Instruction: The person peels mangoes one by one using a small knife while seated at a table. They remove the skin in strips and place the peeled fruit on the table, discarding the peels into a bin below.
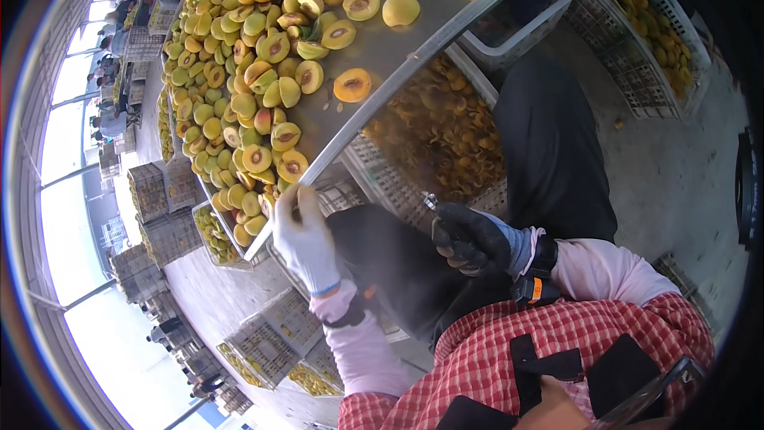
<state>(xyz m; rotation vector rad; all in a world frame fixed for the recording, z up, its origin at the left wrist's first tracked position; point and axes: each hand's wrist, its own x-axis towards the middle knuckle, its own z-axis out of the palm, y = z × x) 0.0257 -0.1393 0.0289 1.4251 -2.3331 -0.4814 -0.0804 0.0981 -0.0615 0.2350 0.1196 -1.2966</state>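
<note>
My left hand (304, 239), in a white glove, is at the rim of the metal table (382, 92), beside the piled fruit; whether its fingers hold anything cannot be told. My right hand (471, 239), in a dark glove, is closed around a small tool with a metal tip (430, 200), its handle hidden in the fist. Halved yellow-green stone fruits (256, 158) cover much of the table, many with the brown pit cavity showing. One orange half (352, 85) lies apart, cut face up, near small loose bits.
Below the table edge stands a plastic crate (382, 176) of brownish fruit scraps (447, 131). A pale tub (519, 48) and a crate of fruit (632, 42) stand at the upper right. Stacked crates (268, 334) line the floor at left; several people are far off.
</note>
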